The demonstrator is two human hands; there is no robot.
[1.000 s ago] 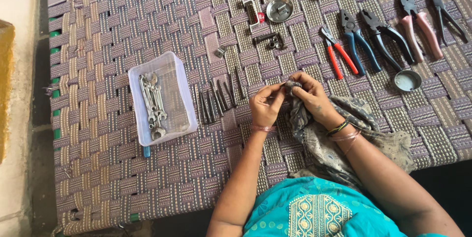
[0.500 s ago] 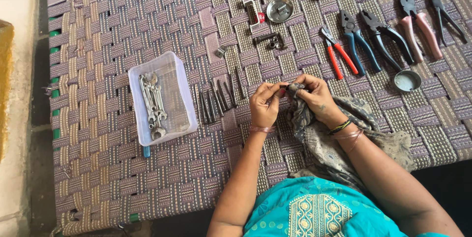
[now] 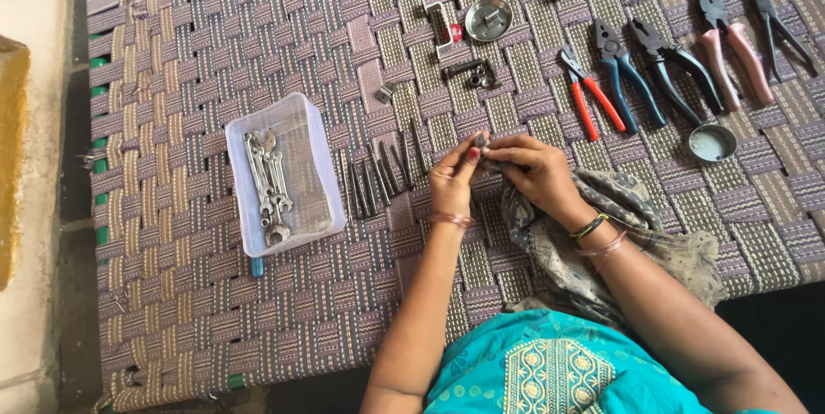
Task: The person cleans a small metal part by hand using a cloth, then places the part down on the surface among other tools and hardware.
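Both of my hands meet over the middle of a woven cot [image 3: 189, 277]. My left hand [image 3: 453, 180] pinches a small dark metal piece [image 3: 479, 139] at its fingertips. My right hand [image 3: 531, 172] grips a grey patterned cloth [image 3: 584, 242] and presses it against the same piece. The cloth trails down toward my lap. Just left of my hands lies a row of several dark metal rods [image 3: 378, 172].
A clear plastic tray [image 3: 318, 165] holds several spanners [image 3: 266, 182] at the left. Several pliers [image 3: 636, 70] lie in a row at the upper right, with a round lid [image 3: 711, 141] below them. A small steel bowl [image 3: 488, 17] and loose bolts [image 3: 473, 72] sit above my hands.
My hands have shifted slightly left and up. The small metal piece now shows at my left fingertips, with the cloth drawn back from it under my right hand.
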